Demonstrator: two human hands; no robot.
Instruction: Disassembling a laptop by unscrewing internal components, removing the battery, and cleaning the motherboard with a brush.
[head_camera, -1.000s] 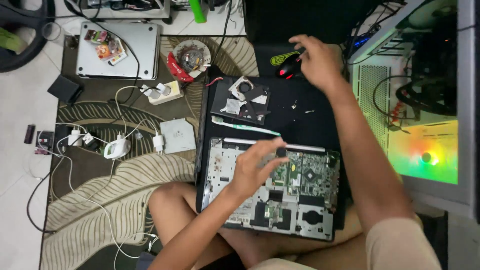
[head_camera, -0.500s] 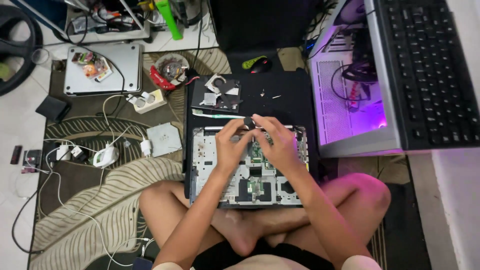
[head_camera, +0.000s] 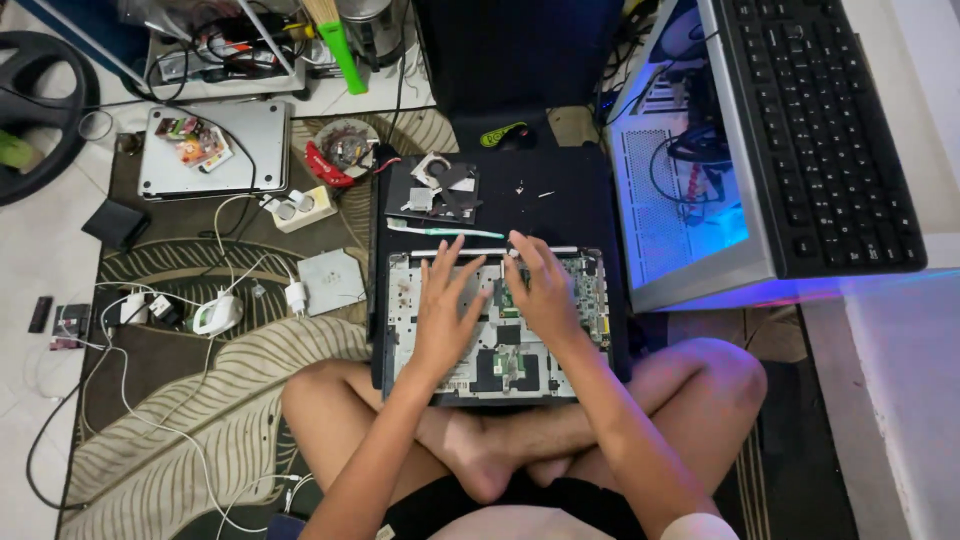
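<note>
A: Largest first. Opened laptop chassis (head_camera: 497, 325) lies bottom-up across the person's crossed legs, on a black mat (head_camera: 560, 200). Circuit board bare.

B: Hands?

A: Left hand (head_camera: 447, 310) flat, fingers spread, pressing the left half of the board; holds nothing. Right hand (head_camera: 540, 285) over the upper middle, fingertips drawn together at the top edge, perhaps on something tiny. Cannot tell what.

B: Risks?

A: Lap is an unsteady rest; chassis could tip or slide. A bare palm on the board may flex it or pass static.

B: Smaller items?

A: Toothbrush (head_camera: 445, 230) just beyond the chassis. Loose screws (head_camera: 522, 188) scattered on the mat; a knock could lose them in the rug (head_camera: 200, 440).
</note>
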